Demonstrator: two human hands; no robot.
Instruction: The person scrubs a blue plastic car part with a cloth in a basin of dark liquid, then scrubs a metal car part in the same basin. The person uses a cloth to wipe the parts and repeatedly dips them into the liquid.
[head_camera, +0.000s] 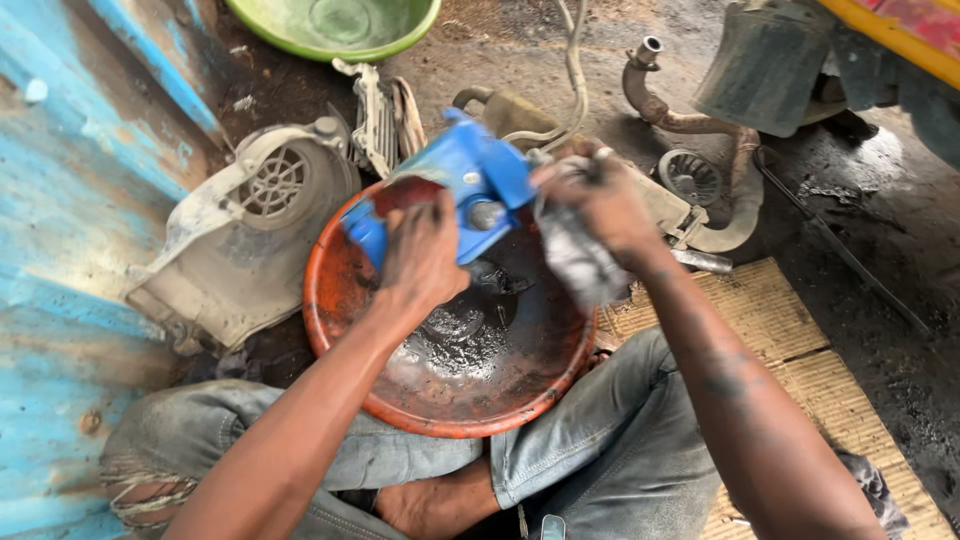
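My left hand (420, 255) grips a blue engine cover part (470, 175) from below and holds it tilted over an orange basin (345, 300). My right hand (595, 195) is closed on a dirty grey rag (580, 265) and presses it against the right side of the blue part. Dark oily liquid lies in the bottom of the basin. The basin rests between my knees, which are in grey jeans.
A grey plastic fan shroud (240, 230) lies left of the basin against a blue wall (60, 200). A green bowl (335, 25) stands at the top. A bent exhaust pipe (690, 125), a small round finned part (690, 178) and a woven mat (790, 350) lie to the right.
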